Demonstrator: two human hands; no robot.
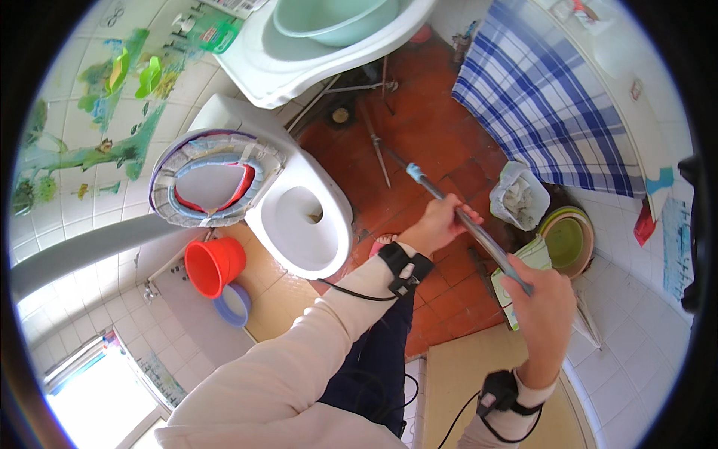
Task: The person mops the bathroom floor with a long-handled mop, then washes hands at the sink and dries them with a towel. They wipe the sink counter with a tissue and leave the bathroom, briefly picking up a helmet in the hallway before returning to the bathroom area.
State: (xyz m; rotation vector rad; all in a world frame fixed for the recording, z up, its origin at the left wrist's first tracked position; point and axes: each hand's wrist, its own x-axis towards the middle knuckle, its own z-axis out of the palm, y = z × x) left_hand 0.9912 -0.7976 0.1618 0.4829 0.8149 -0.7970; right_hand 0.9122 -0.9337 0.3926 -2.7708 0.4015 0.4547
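A long metal pole (487,240) slants across the middle of the view, and both of my hands are wrapped around it. My left hand (440,224) grips it partway along, below a light blue collar (415,172). At the pole's near end, my right hand (541,306) is closed around the grip. The far end reaches down to the red tiled floor (435,132), where a thin crossbar (382,163) lies across it. Whether this crosspiece is a squeegee or a mop head cannot be told.
An open toilet (342,224) with a padded seat stands left. A washbasin (297,73) holds a green tub (336,22). On the right are a lined waste bin (538,205), green basin (564,238) and checked curtain (538,95). A red bucket (210,269) is lower left.
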